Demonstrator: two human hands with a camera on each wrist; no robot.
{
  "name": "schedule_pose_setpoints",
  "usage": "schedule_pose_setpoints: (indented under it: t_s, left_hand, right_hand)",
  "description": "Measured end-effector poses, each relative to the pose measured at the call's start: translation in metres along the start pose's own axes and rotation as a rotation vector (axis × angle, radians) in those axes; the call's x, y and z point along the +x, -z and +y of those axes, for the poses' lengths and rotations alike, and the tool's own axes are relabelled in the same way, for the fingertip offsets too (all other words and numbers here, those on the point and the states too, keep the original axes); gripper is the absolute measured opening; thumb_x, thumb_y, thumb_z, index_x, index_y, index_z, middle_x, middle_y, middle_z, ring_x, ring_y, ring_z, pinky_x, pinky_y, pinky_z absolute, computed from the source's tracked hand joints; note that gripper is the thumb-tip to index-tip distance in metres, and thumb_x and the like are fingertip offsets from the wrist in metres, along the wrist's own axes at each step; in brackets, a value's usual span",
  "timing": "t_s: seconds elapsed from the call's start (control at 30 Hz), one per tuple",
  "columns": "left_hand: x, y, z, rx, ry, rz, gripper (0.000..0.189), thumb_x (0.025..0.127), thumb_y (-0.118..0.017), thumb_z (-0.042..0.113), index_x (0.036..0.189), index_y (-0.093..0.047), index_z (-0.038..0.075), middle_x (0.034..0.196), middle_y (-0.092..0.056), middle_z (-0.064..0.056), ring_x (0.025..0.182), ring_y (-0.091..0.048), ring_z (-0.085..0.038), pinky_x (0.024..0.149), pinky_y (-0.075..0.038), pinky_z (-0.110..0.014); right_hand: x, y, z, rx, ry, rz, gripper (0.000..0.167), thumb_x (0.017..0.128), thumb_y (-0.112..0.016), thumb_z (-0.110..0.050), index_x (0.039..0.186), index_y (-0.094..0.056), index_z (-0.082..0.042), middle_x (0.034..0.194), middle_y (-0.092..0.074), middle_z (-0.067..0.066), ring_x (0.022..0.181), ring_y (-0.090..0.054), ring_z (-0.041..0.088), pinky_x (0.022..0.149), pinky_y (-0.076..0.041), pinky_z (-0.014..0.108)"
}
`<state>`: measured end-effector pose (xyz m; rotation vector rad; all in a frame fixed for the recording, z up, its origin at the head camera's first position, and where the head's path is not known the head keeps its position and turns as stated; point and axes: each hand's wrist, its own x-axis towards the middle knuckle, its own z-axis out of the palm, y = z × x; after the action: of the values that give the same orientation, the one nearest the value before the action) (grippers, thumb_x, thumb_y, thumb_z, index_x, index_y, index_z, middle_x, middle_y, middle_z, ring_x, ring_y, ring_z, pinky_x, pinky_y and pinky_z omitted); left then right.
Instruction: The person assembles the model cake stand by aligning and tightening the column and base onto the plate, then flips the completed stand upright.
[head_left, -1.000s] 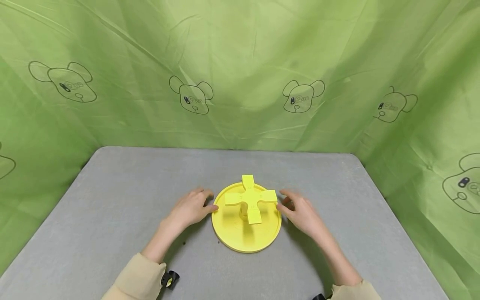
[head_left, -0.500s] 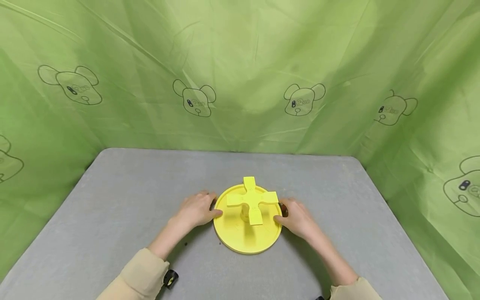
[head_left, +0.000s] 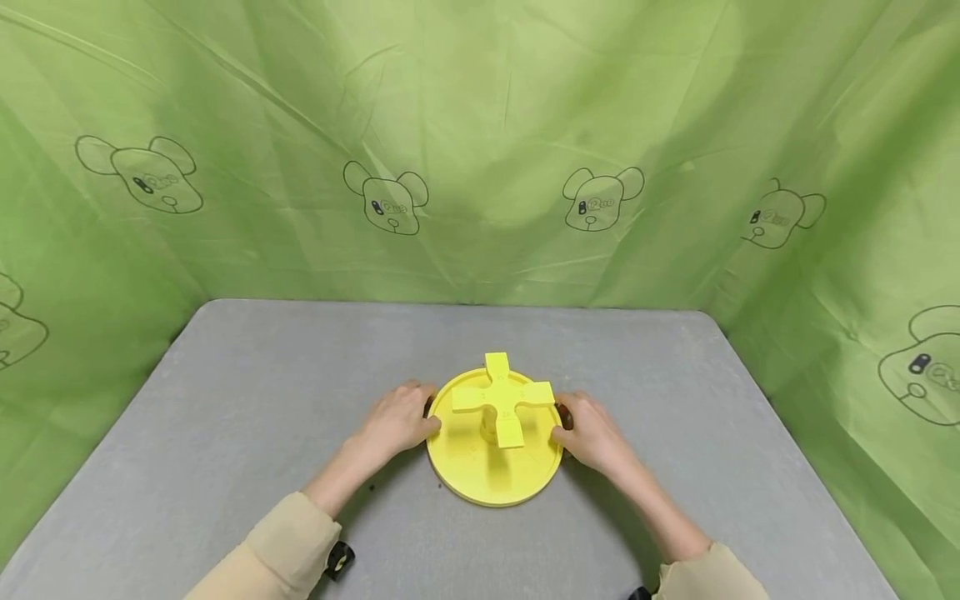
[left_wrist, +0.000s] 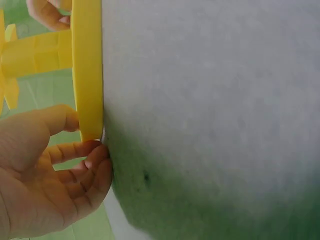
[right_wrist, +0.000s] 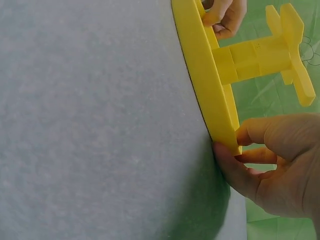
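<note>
A round yellow disc (head_left: 480,479) with a raised rim lies flat on the grey table. From its middle rises a short post (right_wrist: 257,57), topped by a yellow four-armed cross (head_left: 501,398). My left hand (head_left: 397,421) grips the disc's left edge, thumb on the rim and fingers low at the outer side, as the left wrist view shows. On the opposite edge, my right hand (head_left: 592,433) pinches the rim between thumb and fingers. In the right wrist view the disc's underside sits against the table. Some fingertips are hidden behind the disc in the head view.
The grey table (head_left: 300,350) has rounded far corners. Green cloth (head_left: 480,100) printed with bear faces hangs behind it and along both sides. A few small dark specks (head_left: 372,487) lie on the tabletop left of the disc.
Both hands have closed in from beside the disc and taken hold of its rim by half a second ago. The disc has hardly moved; the head view has shifted slightly.
</note>
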<state>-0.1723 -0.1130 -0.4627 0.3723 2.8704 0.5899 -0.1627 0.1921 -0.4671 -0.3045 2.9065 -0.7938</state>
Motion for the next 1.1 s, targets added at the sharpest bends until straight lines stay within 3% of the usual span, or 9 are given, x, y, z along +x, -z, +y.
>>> schedule_pose_setpoints:
  t_s: [0.13,0.23,0.33,0.4,0.5,0.6,0.8,1.1]
  left_hand:
    - [0.002,0.002,-0.001,-0.094,-0.012,0.029,0.008,0.086,-0.066,0.011,0.085,-0.058,0.012,0.077,-0.052,-0.005,0.063,-0.045,-0.017,0.053,-0.033,-0.026]
    - [0.003,0.005,0.000,-0.169,-0.010,0.039,0.007,0.084,-0.066,0.009,0.087,-0.059,0.010,0.070,-0.050,-0.002,0.060,-0.042,-0.014,0.051,-0.030,-0.024]
    - [0.005,0.008,0.001,-0.228,0.009,0.032,0.011,0.086,-0.064,0.008,0.097,-0.063,0.006,0.065,-0.051,-0.001,0.054,-0.044,-0.012,0.048,-0.031,-0.022]
    - [0.005,0.010,0.001,-0.286,0.025,0.019,0.020,0.088,-0.063,0.007,0.108,-0.065,0.004,0.066,-0.054,-0.002,0.051,-0.051,-0.011,0.045,-0.039,-0.021]
    - [0.005,0.015,0.002,-0.395,0.040,-0.006,0.033,0.091,-0.060,0.005,0.124,-0.063,0.001,0.072,-0.059,-0.007,0.049,-0.063,-0.014,0.046,-0.056,-0.028]
    - [0.006,0.019,0.002,-0.510,0.046,-0.039,0.043,0.094,-0.057,0.003,0.136,-0.058,0.001,0.080,-0.061,-0.011,0.051,-0.068,-0.017,0.052,-0.063,-0.037]
    - [0.010,0.030,0.001,-0.657,0.078,-0.096,0.054,0.099,-0.053,0.005,0.152,-0.045,0.005,0.094,-0.062,-0.014,0.056,-0.071,-0.020,0.059,-0.066,-0.044]
    - [0.019,0.048,-0.003,-0.812,0.084,-0.102,0.058,0.102,-0.057,0.009,0.156,-0.038,-0.002,0.116,-0.058,-0.020,0.069,-0.073,-0.016,0.068,-0.067,-0.038]
  right_hand:
    - [0.001,0.005,-0.003,0.086,-0.011,-0.022,0.029,0.083,-0.066,0.000,0.112,-0.068,0.001,0.088,-0.066,0.012,0.066,-0.059,0.014,0.054,-0.049,0.024]
    - [0.001,0.010,-0.005,0.189,-0.044,-0.050,0.043,0.085,-0.063,0.003,0.128,-0.063,0.007,0.100,-0.072,0.022,0.063,-0.069,0.017,0.049,-0.057,0.026]
    - [0.002,0.015,-0.007,0.255,-0.076,-0.063,0.051,0.087,-0.061,0.003,0.138,-0.057,0.007,0.110,-0.072,0.027,0.079,-0.075,0.023,0.052,-0.062,0.030]
    - [0.003,0.018,-0.008,0.277,-0.085,-0.070,0.052,0.089,-0.060,0.003,0.140,-0.055,0.007,0.113,-0.070,0.027,0.088,-0.076,0.026,0.054,-0.063,0.032]
    - [0.004,0.022,-0.010,0.318,-0.097,-0.082,0.053,0.089,-0.058,0.003,0.142,-0.052,0.007,0.116,-0.069,0.028,0.089,-0.076,0.028,0.055,-0.064,0.034]
    - [0.005,0.026,-0.010,0.351,-0.095,-0.094,0.056,0.090,-0.055,0.003,0.145,-0.048,0.008,0.119,-0.067,0.029,0.086,-0.076,0.026,0.056,-0.065,0.036]
    - [0.014,0.035,-0.009,0.398,-0.058,-0.109,0.057,0.092,-0.053,0.003,0.148,-0.045,0.008,0.123,-0.064,0.032,0.077,-0.075,0.024,0.059,-0.066,0.040]
    - [0.023,0.055,-0.004,0.670,-0.032,-0.203,0.058,0.099,-0.060,-0.003,0.153,-0.041,0.006,0.137,-0.052,0.033,0.088,-0.074,0.024,0.070,-0.067,0.042]
